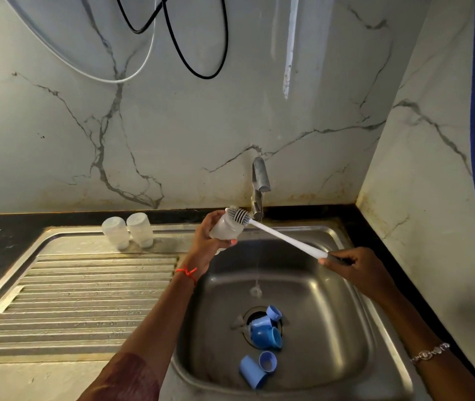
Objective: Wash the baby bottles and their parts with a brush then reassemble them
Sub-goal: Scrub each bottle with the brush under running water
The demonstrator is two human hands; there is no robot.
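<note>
1. Left forearm (149,328): nearest to us, crossing the front-left corner of the sink (331,314); we note a red thread (187,272) tied at the wrist.
2. Right forearm (421,322): over the sink's right rim, with a bracelet (430,353) at the wrist.
3. Blue parts, front pair (255,370): two pieces lying on their sides against the sink's front wall, touching each other.
4. Blue parts, drain cluster (265,328): several pieces heaped over the drain at the sink's middle; we cannot count them surely.
5. Left hand (210,241): above the sink's back-left rim, fingers and thumb wrapped round the bottle (224,228).
6. Bottle: translucent, tilted, its upper end turned toward the back of the sink.
7. Right hand (352,267): above the sink's right half, fingers curled round the dark grip end of the brush (282,237).
8. Brush: long white handle slanting up to the sink's back-left; its bristled head lies against the bottle's upper end. Whether it enters the mouth we cannot tell.
9. Tap (260,180): at the sink's back rim, with a thin stream of water (257,273) falling into the basin.
10. Two spare bottles (128,231): translucent, standing side by side on the drainboard (86,299), left of the sink at its back edge.
</note>
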